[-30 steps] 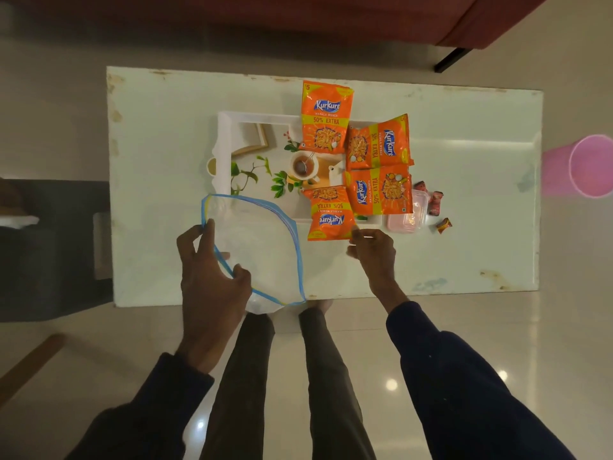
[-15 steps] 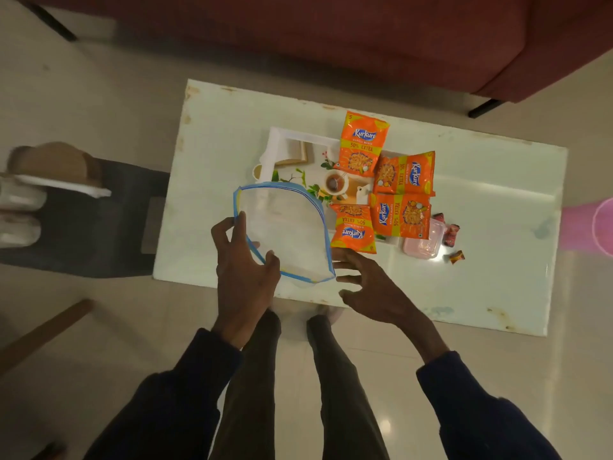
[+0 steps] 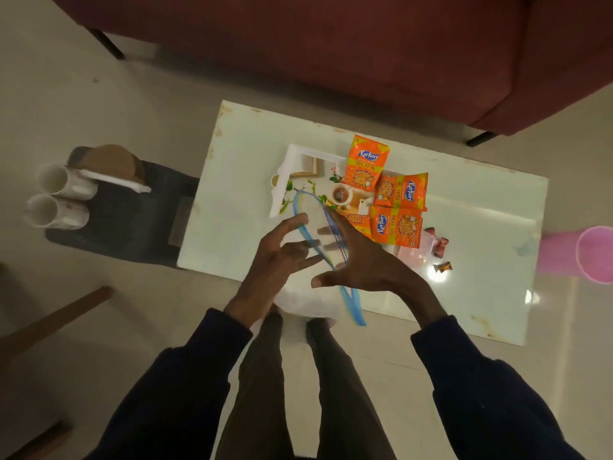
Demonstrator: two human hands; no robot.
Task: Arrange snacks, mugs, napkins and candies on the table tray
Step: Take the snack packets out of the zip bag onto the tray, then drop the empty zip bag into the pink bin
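A clear zip bag with a blue rim (image 3: 318, 250) hangs over the table's near edge between both hands. My left hand (image 3: 275, 263) pinches its left rim. My right hand (image 3: 361, 263) lies against its right side with fingers spread. Behind them a white tray (image 3: 292, 161) with a printed leaf picture carries several orange Kurkure snack packets (image 3: 366, 162), one partly hidden by my right hand. A clear plastic box (image 3: 416, 252) and wrapped candies (image 3: 441, 247) lie right of the tray. Two white mugs (image 3: 54, 200) lie on a dark stool to the left.
The pale table (image 3: 464, 234) stands in front of a dark red sofa (image 3: 365, 44). A napkin holder (image 3: 112, 167) sits on the stool (image 3: 132, 220) beside the mugs. A pink bucket (image 3: 593, 257) stands on the floor at the right. My legs are below the table edge.
The view has swung left and back, bringing the stool with the mugs into sight. My right hand moved from the table beside the packets onto the bag, whose mouth has narrowed between both hands.
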